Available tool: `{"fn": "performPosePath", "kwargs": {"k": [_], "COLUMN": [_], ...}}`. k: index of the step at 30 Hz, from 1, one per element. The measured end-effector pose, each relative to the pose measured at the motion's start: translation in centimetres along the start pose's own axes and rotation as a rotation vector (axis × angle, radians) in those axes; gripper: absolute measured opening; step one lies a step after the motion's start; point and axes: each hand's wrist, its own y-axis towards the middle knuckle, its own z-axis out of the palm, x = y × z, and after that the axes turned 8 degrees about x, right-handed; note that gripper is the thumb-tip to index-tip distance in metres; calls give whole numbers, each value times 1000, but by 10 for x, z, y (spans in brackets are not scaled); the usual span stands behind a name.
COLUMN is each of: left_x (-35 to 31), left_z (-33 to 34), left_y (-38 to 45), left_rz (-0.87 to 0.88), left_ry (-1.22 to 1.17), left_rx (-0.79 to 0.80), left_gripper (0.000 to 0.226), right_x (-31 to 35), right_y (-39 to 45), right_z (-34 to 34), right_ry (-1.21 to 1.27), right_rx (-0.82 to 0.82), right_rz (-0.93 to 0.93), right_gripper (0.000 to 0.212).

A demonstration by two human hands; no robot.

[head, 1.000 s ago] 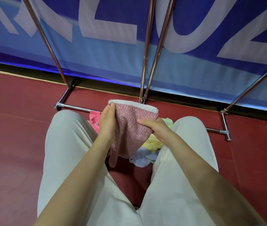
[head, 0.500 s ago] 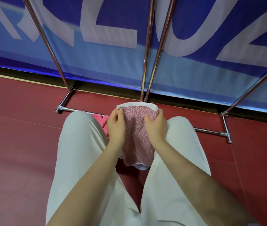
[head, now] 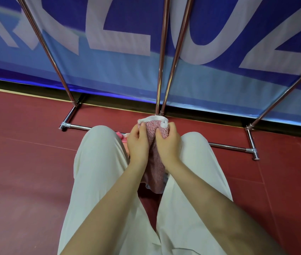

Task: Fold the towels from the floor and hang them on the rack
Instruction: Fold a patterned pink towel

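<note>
A pink speckled towel [head: 155, 162] with a white edge hangs folded lengthwise between my knees. My left hand [head: 138, 144] grips its upper left side and my right hand [head: 168, 144] grips its upper right side, the two hands close together. The chrome rack [head: 161, 57] stands right behind, its poles rising out of the top of the view and its base bar [head: 78, 127] lying on the floor. A bit of another pink towel [head: 122, 136] peeks out on the floor by my left knee; the rest of the pile is hidden by my legs.
My legs in pale trousers [head: 98, 173] fill the lower middle. A blue banner [head: 109, 67] with large white letters stands behind the rack. The red floor [head: 22, 162] spreads out left and right. The rack's right foot [head: 252, 151] sticks forward.
My hands have come together, narrowing the pink towel into a slimmer fold. The yellow and blue towels seen on the floor before are now hidden.
</note>
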Motion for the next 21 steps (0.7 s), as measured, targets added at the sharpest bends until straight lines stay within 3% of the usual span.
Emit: {"fn": "performPosePath", "kwargs": {"k": [4, 9, 18, 21], "left_x": [-1, 1, -4, -3], "left_z": [5, 2, 3, 0], "left_y": [-4, 1, 0, 5], "left_rz": [33, -130, -99, -156], "left_ry": [-37, -174, -193, -245], "left_rx": [76, 49, 127, 148], "left_gripper": [28, 29, 29, 26], "right_x": [0, 2, 7, 4], "right_y": [3, 3, -7, -3], "right_z": [-4, -6, -6, -6], "right_ry": [9, 111, 186, 170], "right_rx": [-18, 61, 191, 226], "right_rz": [15, -3, -186, -256], "right_gripper": [12, 13, 11, 25]}}
